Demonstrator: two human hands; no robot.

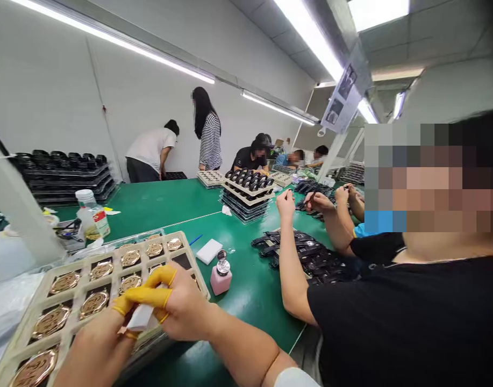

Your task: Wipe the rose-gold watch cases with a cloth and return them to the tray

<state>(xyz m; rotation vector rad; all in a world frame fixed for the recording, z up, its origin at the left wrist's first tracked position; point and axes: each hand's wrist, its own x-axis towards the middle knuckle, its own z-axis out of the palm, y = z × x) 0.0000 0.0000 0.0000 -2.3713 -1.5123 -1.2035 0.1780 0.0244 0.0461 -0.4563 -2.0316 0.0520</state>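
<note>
My left hand (103,341) and my right hand (187,303) meet over the near part of a cream tray (204,293). Yellow finger covers sit on the fingertips of both. Closed between the fingers of the two hands is a small white block (141,317); whether anything else is pinched with it is hidden. The tray's compartments hold round gold-coloured pieces (95,302) that look like watch cases, on dark pads. Beyond its right edge, a pink pump bottle (221,279) stands near another white block (209,251) and a blue pen (196,239).
To my right, a co-worker in a black top (407,322) sits close, elbow on the green table (254,293). Dark straps (306,255) lie before that person. Stacked trays (248,196), a clear bottle (92,215) and a white post (24,204) stand farther off.
</note>
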